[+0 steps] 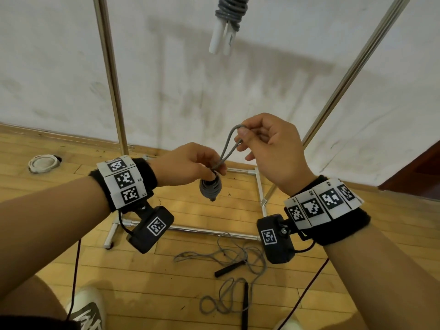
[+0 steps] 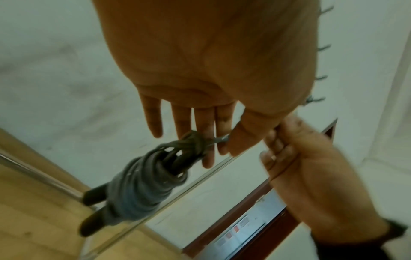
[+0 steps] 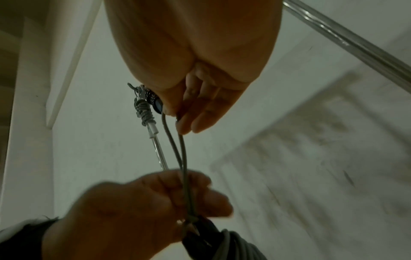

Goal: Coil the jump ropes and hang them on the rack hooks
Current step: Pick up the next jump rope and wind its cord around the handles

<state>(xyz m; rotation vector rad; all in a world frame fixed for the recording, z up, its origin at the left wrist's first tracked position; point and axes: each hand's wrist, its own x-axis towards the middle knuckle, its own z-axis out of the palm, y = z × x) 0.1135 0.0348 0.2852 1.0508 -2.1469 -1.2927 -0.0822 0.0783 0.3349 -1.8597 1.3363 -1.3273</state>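
Left hand (image 1: 188, 164) pinches the top of the coil (image 1: 210, 186), thumb and fingertips closed on the strands where the loop (image 1: 229, 145) comes out, and the grey bundle hangs straight down below those fingers. In the left wrist view the coil (image 2: 144, 183) shows two dark handle ends poking out of its far end, away from the palm. Right hand (image 1: 271, 148) sits just above and to the right of the left, thumb and forefinger nipping the top of the loop, the other fingers curled loosely beneath. The loop runs taut between the two hands; the right wrist view shows its two strands (image 3: 177, 149) dropping from the right fingertips into the left fist. Up beyond both hands, a second coil (image 1: 229, 13) with white handles hangs from the rack (image 1: 112, 75). Down below the hands, loose rope (image 1: 235, 265) with black handles lies sprawled on the floor (image 1: 154, 289), nearer the right wrist.
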